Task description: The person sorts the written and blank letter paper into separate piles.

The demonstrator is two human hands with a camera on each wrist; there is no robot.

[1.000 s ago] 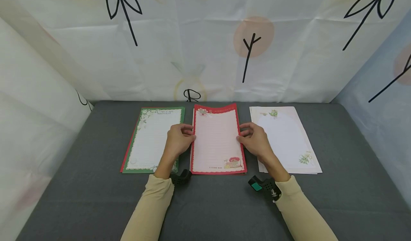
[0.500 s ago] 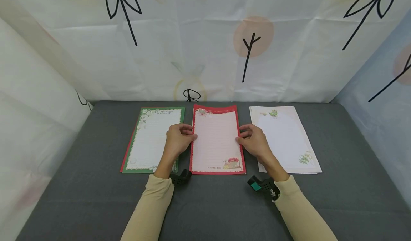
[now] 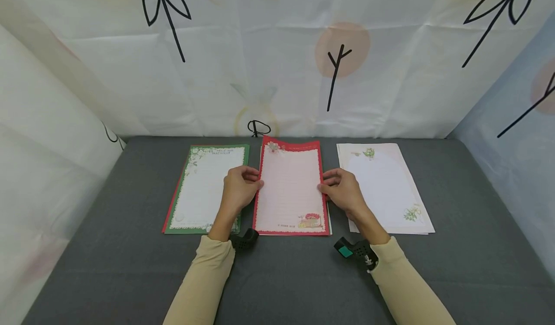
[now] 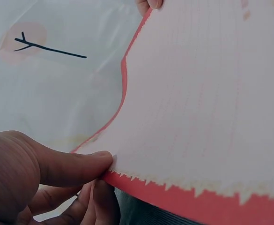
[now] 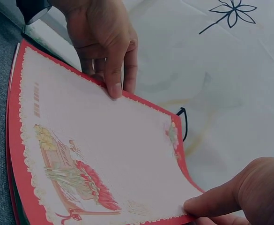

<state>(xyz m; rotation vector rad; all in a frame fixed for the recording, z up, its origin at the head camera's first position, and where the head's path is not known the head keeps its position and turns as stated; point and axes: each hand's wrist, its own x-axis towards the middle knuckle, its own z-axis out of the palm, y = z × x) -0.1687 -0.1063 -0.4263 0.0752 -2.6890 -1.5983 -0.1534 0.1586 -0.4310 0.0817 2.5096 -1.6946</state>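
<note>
A red-bordered sheet of letter paper (image 3: 289, 190), lined in pink with a flower picture at its lower right corner, lies at the middle of the dark table. My left hand (image 3: 241, 186) pinches its left edge between thumb and fingers; my right hand (image 3: 341, 188) pinches the right edge the same way. Between the two hands the paper bows, and its far edge curves, as the left wrist view shows. Other sheets peek out beneath it along the near and right edges. In the right wrist view both thumbs press on the printed face near the borders.
Left of the hands lies a stack of green-bordered paper (image 3: 208, 190) with a red sheet under it. A stack of white paper with leaf prints (image 3: 386, 185) lies on the right. The dark tablecloth (image 3: 295, 281) meets a patterned white curtain (image 3: 277, 74) behind.
The red-bordered sheet has shifted slightly left and away from me over the sheets beneath, baring their edge on the right. Both hands keep their pinch and move very little.
</note>
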